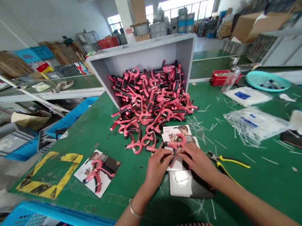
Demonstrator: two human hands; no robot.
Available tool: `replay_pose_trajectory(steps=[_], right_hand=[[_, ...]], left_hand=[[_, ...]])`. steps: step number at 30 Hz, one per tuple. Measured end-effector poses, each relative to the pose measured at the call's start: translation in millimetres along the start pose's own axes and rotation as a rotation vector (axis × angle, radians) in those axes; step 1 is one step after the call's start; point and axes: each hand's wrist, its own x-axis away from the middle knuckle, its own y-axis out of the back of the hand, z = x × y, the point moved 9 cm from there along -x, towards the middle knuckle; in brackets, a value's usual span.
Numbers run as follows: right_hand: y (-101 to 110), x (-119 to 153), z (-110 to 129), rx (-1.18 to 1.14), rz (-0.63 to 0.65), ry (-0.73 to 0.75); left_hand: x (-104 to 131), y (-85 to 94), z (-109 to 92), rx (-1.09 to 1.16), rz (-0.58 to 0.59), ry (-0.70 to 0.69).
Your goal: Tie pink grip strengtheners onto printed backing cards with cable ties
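On the printed card (168,130) lies a pink hand exerciser (178,142). The left hand (156,165) reaches it from the card's left side, the right hand (198,159) from its right. Fingertips of both bunch close together over the handles; I cannot tell exactly what they pinch. The exerciser's curved end sits beyond the fingertips. Yellow-handled pliers (224,159) lie right of the card.

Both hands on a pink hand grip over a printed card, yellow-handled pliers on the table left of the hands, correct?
Wrong side: in the head view the yellow-handled pliers lie on the table right of the left hand and right hand. The rest holds: both are on the pink hand grip over the printed card.
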Motion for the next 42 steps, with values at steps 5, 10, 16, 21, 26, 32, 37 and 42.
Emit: replay_pose_trajectory(steps=[5,10,16,21,26,32,37,42], right_hand=[[-5,0,9,0.139,0.043,0.055],[-8,1,24,0.240,0.070,0.153],[-5,2,29,0.268,0.055,0.176],[-5,3,31,0.225,0.045,0.190],[-5,4,29,0.208,0.029,0.182],[-5,3,29,0.226,0.057,0.176],[-4,3,33,0.193,0.044,0.185],[-4,8,26,0.111,0.002,0.155]], left_hand=[[1,-0.2,-4,-0.028,0.043,0.004],[1,0.2,-1,0.008,0.081,0.040],[2,-1.9,-2,-0.001,0.112,0.038],[2,-2.2,-10,-0.062,0.117,-0.011],[3,-1.9,-21,-0.153,0.112,-0.094],[4,1.9,-14,-0.061,0.090,-0.014],[5,-1.3,-25,-0.161,0.130,-0.090],[6,-6.0,-31,-0.224,0.193,-0.140]])
